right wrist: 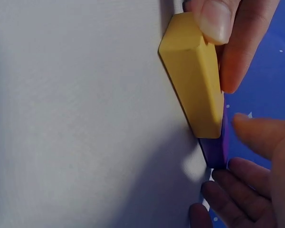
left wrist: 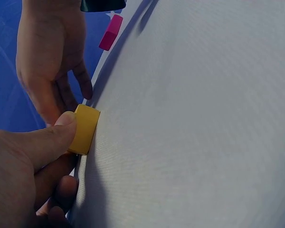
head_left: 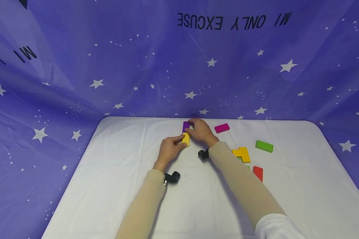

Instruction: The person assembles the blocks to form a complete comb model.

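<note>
My left hand (head_left: pixel 168 149) pinches a yellow block (head_left: pixel 186 139) between thumb and fingers at the far part of the table. The same yellow block (left wrist: pixel 85 129) shows its end in the left wrist view. Directly beyond it, end to end, lies a purple block (head_left: pixel 185 126), mostly covered by the yellow one in the right wrist view. Over the purple block is my right hand (head_left: pixel 201 130), its fingers loosely spread around it. In the right wrist view a gap shows between that thumb (right wrist: pixel 251 130) and the purple block (right wrist: pixel 214 153).
A magenta block (head_left: pixel 222 128) lies right of my right hand. Farther right are a green block (head_left: pixel 264 146), a yellow angular block (head_left: pixel 243 154) and a red block (head_left: pixel 258 173). Green pieces are partly hidden by the right sleeve (head_left: pixel 242 182). A starry blue cloth (head_left: pixel 167 66) rises behind the white table (head_left: pixel 113 186).
</note>
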`<state>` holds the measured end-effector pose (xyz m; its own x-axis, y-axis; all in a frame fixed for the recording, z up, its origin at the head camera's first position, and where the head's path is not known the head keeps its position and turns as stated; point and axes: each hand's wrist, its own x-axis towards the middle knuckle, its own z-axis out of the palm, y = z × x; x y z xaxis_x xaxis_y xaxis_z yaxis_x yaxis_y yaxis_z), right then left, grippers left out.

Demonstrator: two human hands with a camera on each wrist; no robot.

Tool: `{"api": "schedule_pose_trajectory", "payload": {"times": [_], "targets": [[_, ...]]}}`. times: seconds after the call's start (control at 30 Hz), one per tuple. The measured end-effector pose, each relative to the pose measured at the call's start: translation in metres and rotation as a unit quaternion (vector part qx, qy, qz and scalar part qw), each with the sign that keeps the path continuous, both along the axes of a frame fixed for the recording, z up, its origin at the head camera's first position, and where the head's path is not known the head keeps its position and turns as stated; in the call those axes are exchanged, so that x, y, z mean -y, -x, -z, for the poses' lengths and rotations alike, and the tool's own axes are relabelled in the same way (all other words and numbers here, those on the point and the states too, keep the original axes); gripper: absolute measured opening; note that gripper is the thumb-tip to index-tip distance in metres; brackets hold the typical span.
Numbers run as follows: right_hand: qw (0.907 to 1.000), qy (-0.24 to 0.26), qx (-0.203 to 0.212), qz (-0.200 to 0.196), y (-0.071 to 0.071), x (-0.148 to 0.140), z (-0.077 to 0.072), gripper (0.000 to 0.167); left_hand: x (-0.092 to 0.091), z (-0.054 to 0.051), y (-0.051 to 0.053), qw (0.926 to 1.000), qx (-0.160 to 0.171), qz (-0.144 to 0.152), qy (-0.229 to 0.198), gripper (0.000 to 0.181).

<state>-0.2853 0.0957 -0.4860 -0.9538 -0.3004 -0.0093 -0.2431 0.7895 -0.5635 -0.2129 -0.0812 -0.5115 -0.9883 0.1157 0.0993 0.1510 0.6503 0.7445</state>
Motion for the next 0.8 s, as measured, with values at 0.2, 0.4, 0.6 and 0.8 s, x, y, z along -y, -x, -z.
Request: {"api": "schedule_pose_trajectory", "payload": {"times": [0.2, 0.4, 0.6, 0.8], "targets": [[0.9999, 0.002, -0.004, -0.01, 0.0045, -0.0032, 0.0043, 0.048, 0.0004, -0.0002, 0.0002, 1.0, -0.003, 0.001, -0.003, 0.044], [0.9999, 0.013, -0.004, -0.01, 0.0059, -0.0079, 0.0063, 0.048, -0.0009, 0.0003, 0.001, 1.0, -0.007, 0.005, -0.004, 0.044], [0.9999, 0.013, 0.001, -0.005, 0.0047, -0.0085, 0.0055, 0.048, -0.0021, 0.0006, 0.0006, 1.0, -0.005, 0.001, -0.004, 0.044], [0.9998, 0.018, 0.0, -0.001, 0.0038, -0.007, 0.0065, 0.049, -0.002, 0.001, -0.0011, 0.9999, -0.004, -0.005, -0.008, 0.044]]}}
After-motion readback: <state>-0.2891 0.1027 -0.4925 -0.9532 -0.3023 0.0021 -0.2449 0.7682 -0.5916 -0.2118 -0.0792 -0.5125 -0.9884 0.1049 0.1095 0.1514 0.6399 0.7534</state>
